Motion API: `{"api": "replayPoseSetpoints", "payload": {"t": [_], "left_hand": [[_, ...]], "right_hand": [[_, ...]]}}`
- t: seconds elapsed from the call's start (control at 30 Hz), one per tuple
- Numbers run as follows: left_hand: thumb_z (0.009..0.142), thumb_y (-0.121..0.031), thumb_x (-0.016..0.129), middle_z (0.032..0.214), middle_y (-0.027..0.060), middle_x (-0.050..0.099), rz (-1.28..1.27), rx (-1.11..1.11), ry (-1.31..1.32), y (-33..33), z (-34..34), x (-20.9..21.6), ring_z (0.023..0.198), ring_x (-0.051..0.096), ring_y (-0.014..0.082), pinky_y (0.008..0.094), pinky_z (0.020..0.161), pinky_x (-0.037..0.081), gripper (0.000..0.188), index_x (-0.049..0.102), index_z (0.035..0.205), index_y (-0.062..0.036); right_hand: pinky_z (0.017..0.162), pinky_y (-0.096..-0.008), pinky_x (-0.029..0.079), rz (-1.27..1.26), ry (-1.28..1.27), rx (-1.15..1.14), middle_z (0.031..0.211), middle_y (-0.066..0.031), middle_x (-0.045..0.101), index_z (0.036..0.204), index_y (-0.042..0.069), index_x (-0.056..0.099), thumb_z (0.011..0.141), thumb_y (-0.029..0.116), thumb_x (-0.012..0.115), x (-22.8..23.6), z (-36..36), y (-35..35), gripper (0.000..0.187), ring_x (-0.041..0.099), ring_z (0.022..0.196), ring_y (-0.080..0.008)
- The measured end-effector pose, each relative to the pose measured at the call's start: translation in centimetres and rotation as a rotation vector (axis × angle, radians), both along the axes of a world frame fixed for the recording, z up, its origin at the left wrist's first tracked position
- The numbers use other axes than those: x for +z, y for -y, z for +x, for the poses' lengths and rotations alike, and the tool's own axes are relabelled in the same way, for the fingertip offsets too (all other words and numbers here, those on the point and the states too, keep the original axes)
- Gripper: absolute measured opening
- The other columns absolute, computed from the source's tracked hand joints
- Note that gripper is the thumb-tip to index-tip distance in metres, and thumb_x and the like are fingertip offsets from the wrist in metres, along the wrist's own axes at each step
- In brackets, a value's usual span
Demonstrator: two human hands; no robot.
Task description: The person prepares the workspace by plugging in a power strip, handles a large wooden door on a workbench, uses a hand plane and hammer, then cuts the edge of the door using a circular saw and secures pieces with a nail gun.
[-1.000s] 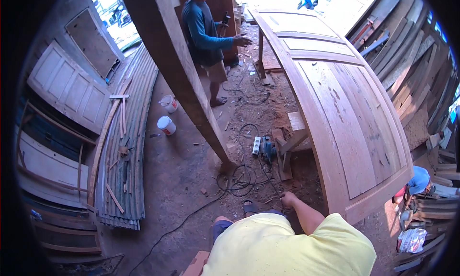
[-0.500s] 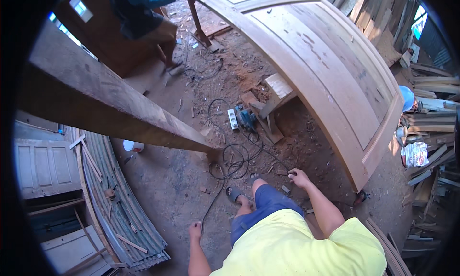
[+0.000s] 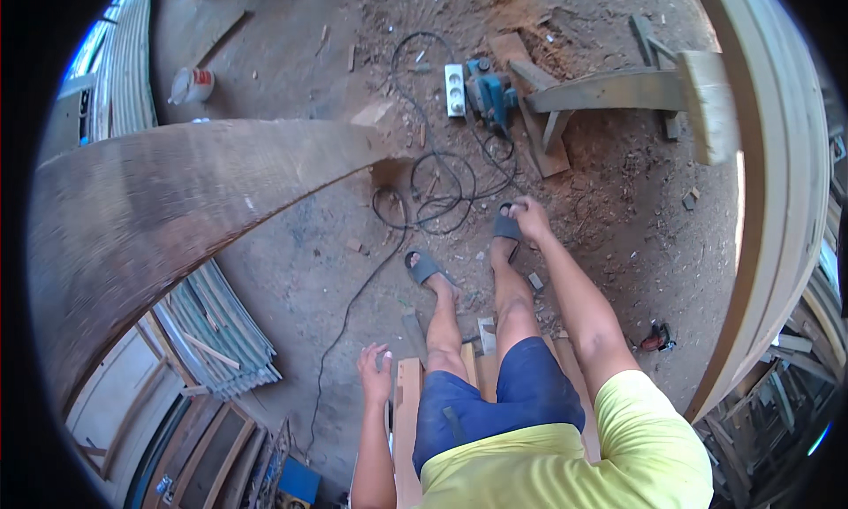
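My right hand (image 3: pixel 528 219) hangs over my right sandal (image 3: pixel 506 228) with its fingers curled in. Whether anything small is inside them is hidden. To the left, my left hand (image 3: pixel 375 372) is empty, its fingers loosely apart, close to the left edge of the wooden boards (image 3: pixel 406 403) behind my legs. A black cable (image 3: pixel 347 310) snakes over the dirt floor and coils ahead of my feet. Beyond the coil lie a white power strip (image 3: pixel 455 90) and a blue power tool (image 3: pixel 491 94).
A large panelled wooden door (image 3: pixel 767 155) rises at the right, near a wooden trestle (image 3: pixel 618 92). A thick wooden post (image 3: pixel 212 169) crosses the left. A white bucket (image 3: pixel 193 86), corrugated sheets (image 3: pixel 216 328) and a small red tool (image 3: pixel 655 337) are around me.
My view has tilted downward, bringing my legs and the boards behind them into sight. The other person has left the picture. The door now shows edge-on at the right.
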State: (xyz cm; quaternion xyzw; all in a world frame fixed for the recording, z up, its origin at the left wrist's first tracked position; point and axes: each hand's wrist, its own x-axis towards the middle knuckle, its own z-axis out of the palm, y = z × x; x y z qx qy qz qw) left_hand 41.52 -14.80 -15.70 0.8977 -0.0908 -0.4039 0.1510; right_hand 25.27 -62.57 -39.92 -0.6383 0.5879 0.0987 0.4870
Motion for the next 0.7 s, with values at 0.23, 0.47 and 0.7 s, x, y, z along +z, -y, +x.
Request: {"api": "replayPoseSetpoints", "payload": {"t": [0.23, 0.47, 0.7], "left_hand": [[0.102, -0.015, 0.066, 0.144, 0.0175, 0.062, 0.103, 0.130, -0.114, -1.9, -6.7, -2.4, 0.142, 0.050, 0.0376, 0.0484, 0.123, 0.035, 0.029, 0.071, 0.130, -0.0091], [0.103, -0.013, 0.064, 0.135, 0.0188, 0.067, -0.044, 0.064, -0.168, 4.0, -7.0, -9.6, 0.133, 0.058, 0.0386, 0.0462, 0.119, 0.040, 0.029, 0.069, 0.130, -0.0038], [0.100, -0.010, 0.066, 0.153, 0.0227, 0.054, -0.330, -0.102, -0.141, 22.2, -6.4, -18.9, 0.148, 0.046, 0.0404, 0.0477, 0.123, 0.034, 0.055, 0.051, 0.153, -0.0035]], "right_hand": [[0.110, -0.0420, 0.049, 0.077, -0.005, -0.173, 0.135, -0.0230, 0.070, 0.138, 0.001, 0.066, 0.096, 0.027, 0.071, -15.3, 3.3, 5.7, 0.049, 0.064, 0.130, -0.0332], [0.093, -0.0363, 0.052, 0.287, 0.359, -0.458, 0.114, -0.0118, 0.072, 0.139, -0.004, 0.058, 0.097, 0.015, 0.073, -25.0, 5.1, 9.4, 0.049, 0.067, 0.100, -0.0193], [0.071, -0.0295, 0.054, 0.157, 0.223, -0.524, 0.096, -0.0080, 0.072, 0.143, -0.006, 0.055, 0.094, 0.006, 0.076, -13.1, 3.4, 4.8, 0.055, 0.067, 0.084, -0.0133]]}}
